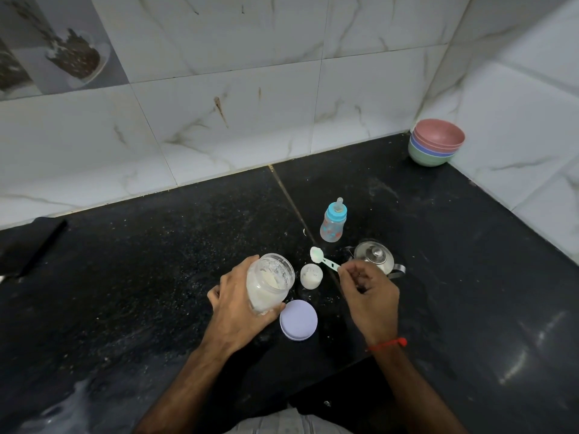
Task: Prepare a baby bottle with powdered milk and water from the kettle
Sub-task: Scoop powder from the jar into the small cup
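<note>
Powder-measuring step: left hand (pixel 238 303) grips the tilted powder jar (pixel 268 281), right hand (pixel 368 292) pinches the scoop (pixel 322 260); the capped baby bottle (pixel 333 222) at 12 o'clock needs opening next.

There are two hands (pixel 241 303), one jar (pixel 269 281), one lid (pixel 298 320), one small cup (pixel 310 276), one spoon (pixel 322 260), one bottle (pixel 333 220), one kettle (pixel 374 256) and four stacked bowls (pixel 436 147).
</note>
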A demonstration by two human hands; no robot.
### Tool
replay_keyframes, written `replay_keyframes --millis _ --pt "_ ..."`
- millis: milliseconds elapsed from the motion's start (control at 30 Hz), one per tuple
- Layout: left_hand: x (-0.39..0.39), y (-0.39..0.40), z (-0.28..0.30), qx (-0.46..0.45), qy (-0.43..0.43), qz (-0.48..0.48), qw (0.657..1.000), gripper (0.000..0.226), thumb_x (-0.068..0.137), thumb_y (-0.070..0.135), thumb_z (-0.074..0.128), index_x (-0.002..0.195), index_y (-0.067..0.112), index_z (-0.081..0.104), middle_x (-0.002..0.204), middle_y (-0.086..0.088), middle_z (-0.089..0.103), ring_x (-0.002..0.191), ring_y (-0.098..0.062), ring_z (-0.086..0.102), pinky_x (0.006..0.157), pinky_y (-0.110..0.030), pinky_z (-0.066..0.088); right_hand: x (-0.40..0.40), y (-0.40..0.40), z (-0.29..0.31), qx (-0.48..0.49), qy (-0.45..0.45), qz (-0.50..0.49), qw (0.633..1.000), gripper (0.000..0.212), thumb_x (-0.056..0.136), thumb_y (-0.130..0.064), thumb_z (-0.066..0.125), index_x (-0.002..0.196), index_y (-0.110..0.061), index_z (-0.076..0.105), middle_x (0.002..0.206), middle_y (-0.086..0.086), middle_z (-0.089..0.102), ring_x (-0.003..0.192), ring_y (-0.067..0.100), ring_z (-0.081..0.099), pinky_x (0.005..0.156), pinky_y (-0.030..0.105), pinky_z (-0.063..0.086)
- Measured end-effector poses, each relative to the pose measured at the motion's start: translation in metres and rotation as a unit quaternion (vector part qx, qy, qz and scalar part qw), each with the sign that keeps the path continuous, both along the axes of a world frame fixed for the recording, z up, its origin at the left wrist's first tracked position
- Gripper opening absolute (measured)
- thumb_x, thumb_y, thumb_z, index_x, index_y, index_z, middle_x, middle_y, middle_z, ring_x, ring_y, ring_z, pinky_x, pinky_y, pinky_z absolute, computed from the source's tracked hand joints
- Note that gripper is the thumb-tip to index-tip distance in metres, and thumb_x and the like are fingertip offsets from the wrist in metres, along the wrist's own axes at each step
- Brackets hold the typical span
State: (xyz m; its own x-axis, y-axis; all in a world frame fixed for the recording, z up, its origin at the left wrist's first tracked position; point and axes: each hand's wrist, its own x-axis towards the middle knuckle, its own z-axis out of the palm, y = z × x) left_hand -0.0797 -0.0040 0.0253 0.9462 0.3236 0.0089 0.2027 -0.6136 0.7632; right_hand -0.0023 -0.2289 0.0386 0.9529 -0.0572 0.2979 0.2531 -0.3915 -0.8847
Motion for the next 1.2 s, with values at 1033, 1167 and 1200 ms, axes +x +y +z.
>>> replay_keyframes --millis 1033,1167,1200 --pt "-0.003 -0.009 -0.002 0.042 0.004 0.026 0.999 0.105 0.057 0.073 0.084 0.145 0.045 0.033 0.142 0.021 0.047 0.136 -0.009 0.037 0.113 -0.043 0.015 -0.002 0.0 0.032 0.23 0.268 0.022 0.935 0.004 0.085 -0.004 0.079 0.083 -0.007 0.079 0.056 0.001 0.061 0.049 0.01 0.046 0.052 0.022 0.041" --pt "-0.007 -0.008 -0.003 0.039 0.003 0.022 0.999 0.108 0.058 0.072 0.083 0.148 0.043 0.03 0.145 0.016 0.044 0.139 -0.012 0.034 0.112 -0.039 0.011 -0.003 0.0 0.026 0.138 0.14 -0.035 0.98 0.016 0.088 -0.009 0.078 0.081 -0.023 0.076 0.07 -0.007 0.074 0.06 0.003 0.064 0.063 0.021 0.053" --pt "-0.008 -0.008 -0.002 0.037 0.004 0.023 0.999 0.108 0.058 0.071 0.083 0.148 0.042 0.031 0.145 0.016 0.045 0.139 -0.012 0.034 0.112 -0.039 0.011 -0.004 0.001 0.021 0.087 0.09 -0.044 0.991 0.017 0.088 -0.01 0.078 0.081 -0.025 0.074 0.072 -0.006 0.074 0.064 0.007 0.067 0.065 0.022 0.055"
